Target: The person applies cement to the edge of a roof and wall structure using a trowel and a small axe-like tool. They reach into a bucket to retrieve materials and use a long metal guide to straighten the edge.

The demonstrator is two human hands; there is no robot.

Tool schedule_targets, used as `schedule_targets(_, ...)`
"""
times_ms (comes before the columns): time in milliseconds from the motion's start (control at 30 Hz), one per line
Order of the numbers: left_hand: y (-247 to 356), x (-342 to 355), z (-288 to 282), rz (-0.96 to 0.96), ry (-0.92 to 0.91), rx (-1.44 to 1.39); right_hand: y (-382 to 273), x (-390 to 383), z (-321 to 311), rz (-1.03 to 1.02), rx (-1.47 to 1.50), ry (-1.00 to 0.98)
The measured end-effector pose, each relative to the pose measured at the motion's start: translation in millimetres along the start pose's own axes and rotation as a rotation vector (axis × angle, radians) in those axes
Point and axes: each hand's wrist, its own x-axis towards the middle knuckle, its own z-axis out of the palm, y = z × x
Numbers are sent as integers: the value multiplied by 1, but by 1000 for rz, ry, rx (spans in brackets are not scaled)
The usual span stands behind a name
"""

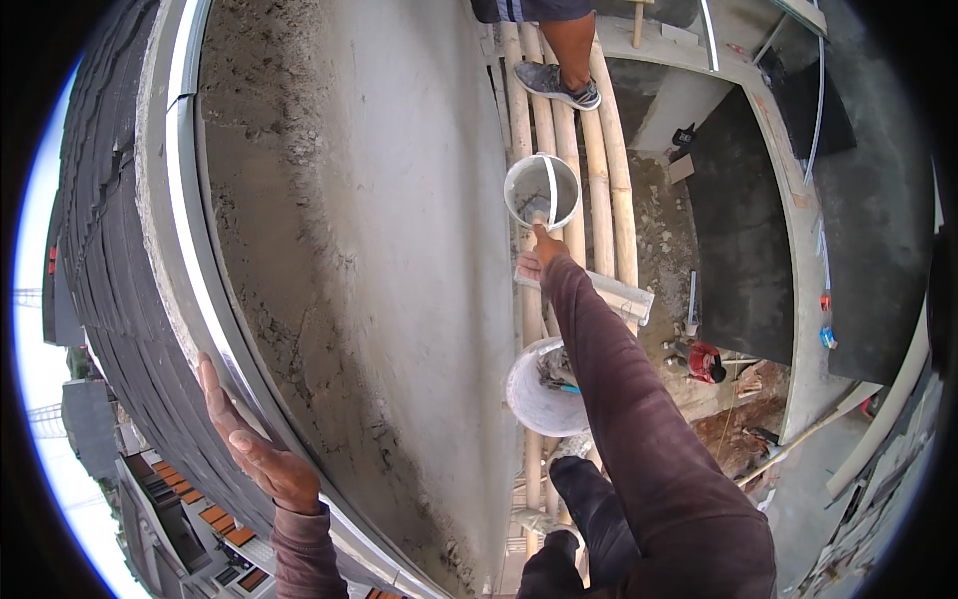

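bamboo poles [597,165] bear the farther bucket [522,183]; my right hand [544,250] is bunched at its rim, holding what i cannot tell. my left hand [263,451] stretches open beside metal edging [184,205]. a bump on round poles could tip the bucket.

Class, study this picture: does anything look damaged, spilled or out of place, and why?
The plastered surface looks uneven: its rough band is dark and crumbly beside the smooth grey band, though it may simply be unfinished. Right of the bamboo poles, scattered rubble looks untidy.
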Motion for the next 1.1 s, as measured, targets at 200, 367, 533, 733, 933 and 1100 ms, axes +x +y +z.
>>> schedule_targets(200,1,0,0,-91,3,-18,-9,46,16,25,121,22)
schedule_targets(367,6,3,5,-114,-8,-23,-21,55,14,10,187,143)
schedule_targets(533,6,2,5,-93,-4,12,-25,11,13,-90,189,217)
schedule_targets(733,6,-1,-2,-123,9,70,0,-80,-13,-674,84,251)
schedule_targets(933,4,3,-1,-104,-54,65,-23,-159,-55,-637,290,124)
schedule_targets(1100,-1,1,-6,-46,-68,118,-14,-178,-110,-284,730,-384)
